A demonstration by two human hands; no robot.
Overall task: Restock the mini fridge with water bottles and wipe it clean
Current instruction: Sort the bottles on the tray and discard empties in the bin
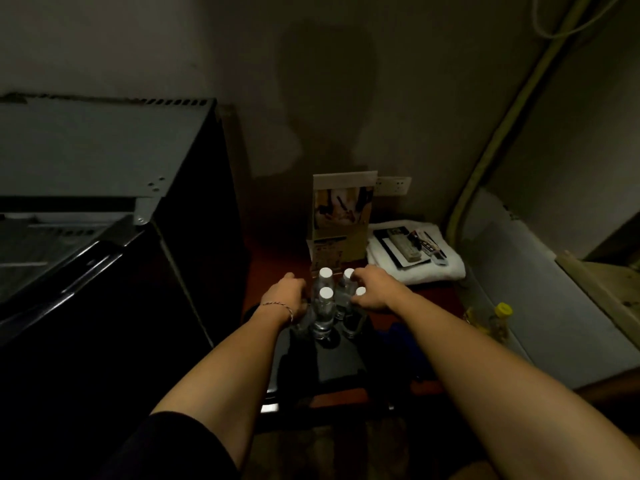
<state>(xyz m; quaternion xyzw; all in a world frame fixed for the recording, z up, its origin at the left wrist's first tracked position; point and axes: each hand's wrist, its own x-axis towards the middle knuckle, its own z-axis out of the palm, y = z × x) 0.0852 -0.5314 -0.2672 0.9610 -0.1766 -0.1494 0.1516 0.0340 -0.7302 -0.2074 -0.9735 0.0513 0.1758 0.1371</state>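
A: What can't you make out here?

B: The left hand [286,295] has its fingertips behind the water bottles [325,306], so its grip can't be told. The right hand [372,289] covers part of the bottle on that side.

A: And the fridge [104,209]?

B: Cut off by the left edge; its inside is too dark to read. The print on the card [341,216] against the wall is blurred.

A: The things on the white towel [433,268]?

B: Too small to name. The yellow-capped bottle [498,322] at the right sits in shadow, its label unreadable.
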